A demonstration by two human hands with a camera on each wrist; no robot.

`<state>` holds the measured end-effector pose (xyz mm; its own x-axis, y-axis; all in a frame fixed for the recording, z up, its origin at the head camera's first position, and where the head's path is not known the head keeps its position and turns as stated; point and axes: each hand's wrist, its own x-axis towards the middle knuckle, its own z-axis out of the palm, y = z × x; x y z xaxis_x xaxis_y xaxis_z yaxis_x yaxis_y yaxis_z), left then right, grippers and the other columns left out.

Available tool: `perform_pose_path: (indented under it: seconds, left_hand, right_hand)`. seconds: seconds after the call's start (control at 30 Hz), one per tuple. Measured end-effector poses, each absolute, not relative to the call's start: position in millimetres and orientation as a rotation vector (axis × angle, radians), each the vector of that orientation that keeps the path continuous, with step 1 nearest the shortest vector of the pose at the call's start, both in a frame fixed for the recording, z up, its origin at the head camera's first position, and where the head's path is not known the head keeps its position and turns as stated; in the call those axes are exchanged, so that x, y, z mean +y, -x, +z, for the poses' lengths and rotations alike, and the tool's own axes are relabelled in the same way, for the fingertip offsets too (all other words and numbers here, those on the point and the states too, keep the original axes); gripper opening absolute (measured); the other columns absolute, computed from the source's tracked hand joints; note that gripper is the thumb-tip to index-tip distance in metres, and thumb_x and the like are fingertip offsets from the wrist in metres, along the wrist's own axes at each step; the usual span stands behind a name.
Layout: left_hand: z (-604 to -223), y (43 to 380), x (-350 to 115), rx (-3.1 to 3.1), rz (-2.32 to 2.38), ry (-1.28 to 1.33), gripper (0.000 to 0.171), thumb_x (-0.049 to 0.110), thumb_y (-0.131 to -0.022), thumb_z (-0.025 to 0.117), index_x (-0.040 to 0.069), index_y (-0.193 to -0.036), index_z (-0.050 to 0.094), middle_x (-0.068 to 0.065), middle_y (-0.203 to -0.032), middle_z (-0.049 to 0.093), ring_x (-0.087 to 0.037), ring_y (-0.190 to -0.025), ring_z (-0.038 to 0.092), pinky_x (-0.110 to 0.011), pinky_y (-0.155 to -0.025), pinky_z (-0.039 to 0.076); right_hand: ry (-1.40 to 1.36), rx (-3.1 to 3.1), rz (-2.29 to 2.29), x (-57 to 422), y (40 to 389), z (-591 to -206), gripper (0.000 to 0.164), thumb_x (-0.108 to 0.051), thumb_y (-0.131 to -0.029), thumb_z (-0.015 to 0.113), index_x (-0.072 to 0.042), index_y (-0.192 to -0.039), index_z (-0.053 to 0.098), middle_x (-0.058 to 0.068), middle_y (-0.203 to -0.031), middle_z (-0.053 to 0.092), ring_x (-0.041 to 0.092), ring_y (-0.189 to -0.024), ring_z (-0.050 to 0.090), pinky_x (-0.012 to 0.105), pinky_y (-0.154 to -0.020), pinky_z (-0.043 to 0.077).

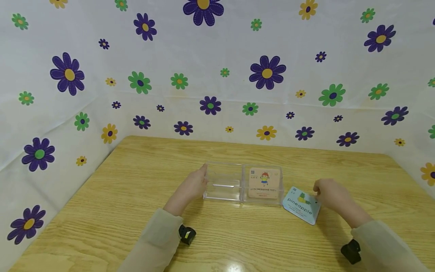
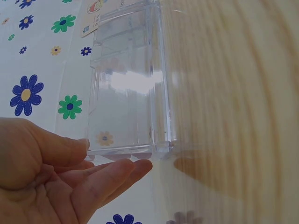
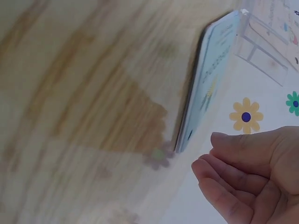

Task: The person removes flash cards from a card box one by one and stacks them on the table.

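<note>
A clear plastic card holder (image 1: pixel 223 193) with two compartments lies on the wooden table. Its right compartment holds a peach card (image 1: pixel 264 183) with a skipping girl; no card shows in the left one. Against the holder's left end rests my left hand (image 1: pixel 191 187), its fingers nearly straight along the end wall in the left wrist view and the thumb at a corner. A pale blue pineapple card (image 1: pixel 300 205), apparently a stack, lies flat just right of the holder. Beside its right corner is my right hand (image 3: pixel 252 172), loosely curled, with a small gap to the card.
A white cloth (image 1: pixel 224 121) printed with flowers stands behind the table and along both sides. The wooden tabletop (image 1: pixel 142 166) stretches around the holder. Dark wrist cameras (image 1: pixel 187 234) are worn on both wrists, under the sleeves.
</note>
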<state>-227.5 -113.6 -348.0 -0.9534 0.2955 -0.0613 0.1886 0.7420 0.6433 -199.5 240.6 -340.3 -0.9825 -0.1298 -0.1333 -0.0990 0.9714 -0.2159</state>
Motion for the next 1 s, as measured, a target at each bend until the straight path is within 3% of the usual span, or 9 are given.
perform_pose_path:
  seconds: [0.13,0.33,0.57,0.73,0.93,1.0]
  left_hand:
    - [-348.2,227.9,-113.6,2.773,1.011,-0.382,0.051,0.001,-0.093,0.038,-0.007,-0.138,0.016,-0.004,-0.059,0.043,-0.008,-0.04,0.029,-0.02,-0.043,0.032]
    - [-347.4,227.7,-113.7,2.767,1.017,-0.392,0.05,0.001,-0.093,0.037,-0.008,-0.137,0.016,-0.004,-0.058,0.043,-0.008,-0.04,0.028,-0.019,-0.042,0.031]
    - [-347.4,226.9,-113.9,2.765,1.03,-0.388,0.051,0.0,-0.093,0.039,-0.009,-0.137,0.016,-0.012,-0.076,0.055,-0.008,-0.041,0.03,-0.02,-0.043,0.033]
    - [-347.6,225.6,-114.0,2.756,1.042,-0.397,0.051,-0.001,-0.092,0.039,-0.009,-0.137,0.016,-0.01,-0.068,0.052,-0.008,-0.041,0.03,-0.018,-0.042,0.032]
    - [-349.0,226.6,-114.2,2.761,1.048,-0.389,0.051,-0.001,-0.092,0.039,-0.009,-0.137,0.016,-0.018,-0.089,0.058,-0.008,-0.041,0.032,-0.019,-0.042,0.032]
    - [-349.6,227.5,-114.1,2.764,1.039,-0.392,0.051,0.0,-0.092,0.039,-0.009,-0.137,0.016,-0.018,-0.086,0.058,-0.009,-0.042,0.032,-0.019,-0.042,0.033]
  right_hand:
    - [0.187,2.996,-0.366,238.3,200.5,-335.8,0.023,-0.001,-0.077,0.064,0.012,-0.095,0.058,0.015,-0.082,0.058,0.026,-0.072,0.052,0.039,-0.063,0.046]
    - [0.266,3.067,-0.489,232.4,202.4,-327.5,0.024,-0.002,-0.076,0.065,0.013,-0.094,0.059,0.019,-0.084,0.06,0.032,-0.078,0.055,0.042,-0.067,0.047]
    - [0.309,3.113,-0.59,218.7,206.8,-315.0,0.024,-0.005,-0.08,0.062,0.011,-0.098,0.059,0.021,-0.091,0.061,0.033,-0.083,0.057,0.044,-0.071,0.047]
    - [0.349,3.153,-0.599,207.8,209.2,-313.9,0.024,-0.007,-0.081,0.062,0.009,-0.099,0.06,0.018,-0.09,0.062,0.03,-0.081,0.057,0.043,-0.07,0.046]
    - [0.395,3.186,-0.704,192.8,207.1,-313.8,0.024,-0.006,-0.08,0.064,0.008,-0.1,0.06,0.019,-0.093,0.062,0.031,-0.084,0.058,0.043,-0.071,0.047]
    - [0.393,3.196,-0.723,188.4,206.8,-313.4,0.026,-0.007,-0.08,0.064,0.007,-0.101,0.06,0.02,-0.096,0.061,0.032,-0.086,0.057,0.043,-0.072,0.047]
